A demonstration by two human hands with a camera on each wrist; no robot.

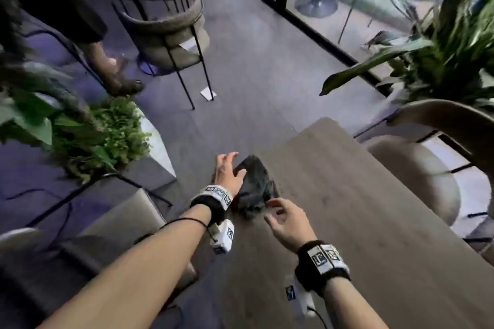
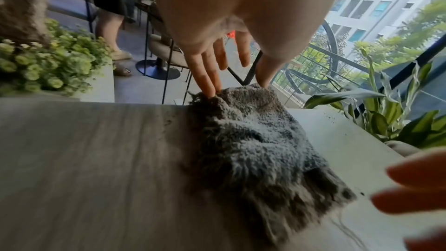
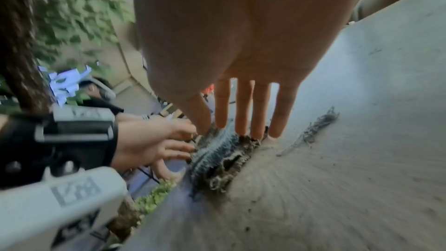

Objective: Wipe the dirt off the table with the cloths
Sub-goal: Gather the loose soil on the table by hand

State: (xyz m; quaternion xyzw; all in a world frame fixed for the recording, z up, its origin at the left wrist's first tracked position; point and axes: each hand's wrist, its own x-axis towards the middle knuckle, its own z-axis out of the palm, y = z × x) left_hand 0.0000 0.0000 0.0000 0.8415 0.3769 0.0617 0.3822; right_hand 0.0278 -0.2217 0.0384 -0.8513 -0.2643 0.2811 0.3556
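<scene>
**A:** Where is the cloth, and which way does it run?

**B:** A dark grey, shaggy cloth (image 1: 255,187) lies bunched at the left edge of a wooden table (image 1: 361,222). Its long axis runs along that edge, from the near end by the person towards the far corner of the table. The far end overhangs the edge slightly; the near end is frayed, with loose threads trailing on the wood.

**A:** What are the hands doing?

**B:** The left hand (image 1: 227,172) reaches over the far end of the cloth. In the left wrist view its fingers (image 2: 207,75) are straight and spread, and the fingertips touch the cloth's far rim; nothing is pinched. The right hand (image 1: 287,222) is at the near end, fingers loosely extended and apart. In the right wrist view its fingertips (image 3: 258,121) rest at the cloth's edge without closing round it.

**A:** Is there dirt on the table?

**B:** Dark specks (image 3: 248,215) are scattered on the wood beside the cloth, along with a small twisted clump of fibres (image 3: 316,127) just to its right.

**A:** Anything else nearby?

**B:** Leafy plants (image 1: 101,136) stand in a planter to the left, and an upholstered chair (image 1: 171,32) stands further off on the floor.
</scene>
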